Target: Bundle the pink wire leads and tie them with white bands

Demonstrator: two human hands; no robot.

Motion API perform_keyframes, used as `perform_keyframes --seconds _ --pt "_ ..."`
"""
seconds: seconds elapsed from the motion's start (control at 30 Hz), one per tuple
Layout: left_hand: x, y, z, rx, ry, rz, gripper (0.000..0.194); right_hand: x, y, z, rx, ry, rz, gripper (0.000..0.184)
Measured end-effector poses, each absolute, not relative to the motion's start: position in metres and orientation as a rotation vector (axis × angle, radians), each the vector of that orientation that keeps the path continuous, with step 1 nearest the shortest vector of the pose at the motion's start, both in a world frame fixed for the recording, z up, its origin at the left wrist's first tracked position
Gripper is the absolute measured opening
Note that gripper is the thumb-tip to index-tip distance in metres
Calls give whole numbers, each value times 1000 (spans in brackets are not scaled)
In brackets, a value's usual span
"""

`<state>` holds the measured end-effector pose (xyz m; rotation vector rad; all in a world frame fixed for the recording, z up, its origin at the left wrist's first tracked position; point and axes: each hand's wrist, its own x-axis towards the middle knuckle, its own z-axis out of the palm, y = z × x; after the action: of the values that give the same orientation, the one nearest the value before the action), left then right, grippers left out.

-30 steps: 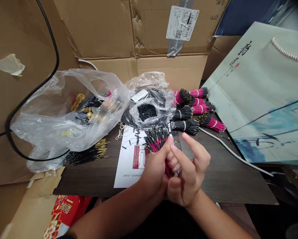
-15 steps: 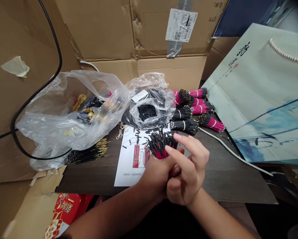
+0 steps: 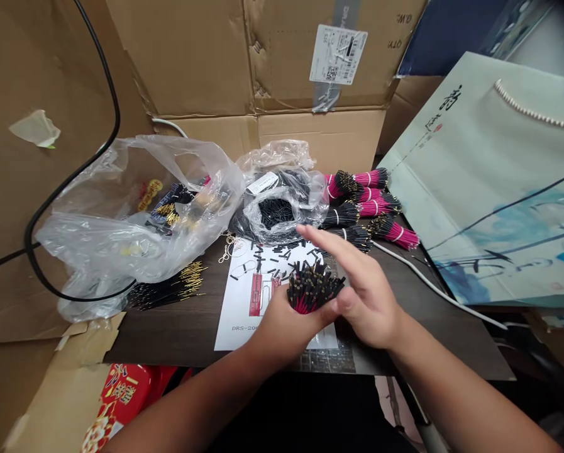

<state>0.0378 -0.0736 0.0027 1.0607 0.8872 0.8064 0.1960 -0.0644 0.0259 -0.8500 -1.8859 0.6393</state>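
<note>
My left hand (image 3: 282, 327) is wrapped round a bundle of wires (image 3: 314, 286), pink below with black sleeved ends pointing up and away. Beside the bundle, on its right, my right hand (image 3: 364, 292) has its fingers stretched out and its thumb near the left thumb; nothing is in it. Short black tubes (image 3: 282, 255) lie scattered on a printed paper sheet (image 3: 229, 321) beneath the hands. Behind them a clear plastic bag (image 3: 258, 226) stands open, full of the same kind of black tubes.
Tied bundles of pink and black wires (image 3: 376, 204) lie at the back right. Loose black wires with gold tips (image 3: 168, 289) rest by a large plastic bag (image 3: 97, 233) on the left. A paper gift bag (image 3: 498, 201) leans at right; a white cable (image 3: 432, 283) crosses the table.
My right hand has moved off the wire tips and opened out to the right, its fingers straightening. The left hand keeps the bundle, now slightly lower and tilted more towards me.
</note>
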Motion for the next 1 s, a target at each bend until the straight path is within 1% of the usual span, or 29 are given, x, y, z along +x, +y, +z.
perform_keyframes --seconds 0.1,0.27,0.4,0.53,0.63,0.73,0.9,1.0 --pt "30 -69 -5 1385 966 782 18 186 -62 14 -760 -1979 590 67" --pt "19 -60 -12 1864 1054 728 17 185 -66 -4 -669 -2033 385 61" --pt "16 -50 -4 2378 1115 767 4 192 -69 9 -641 -1956 354 65" --pt "17 -42 7 2822 1136 791 3 188 -70 22 -801 -1862 454 70" --pt "17 -40 13 2990 1116 847 7 181 -69 19 -869 -1881 508 70" --pt "18 -41 17 3108 1079 878 12 174 -68 11 -854 -1880 480 71" --pt "18 -39 22 3273 982 827 20 170 -68 2 -801 -1860 439 65" --pt "16 -38 21 3236 951 878 18 173 -67 5 -772 -1816 536 75"
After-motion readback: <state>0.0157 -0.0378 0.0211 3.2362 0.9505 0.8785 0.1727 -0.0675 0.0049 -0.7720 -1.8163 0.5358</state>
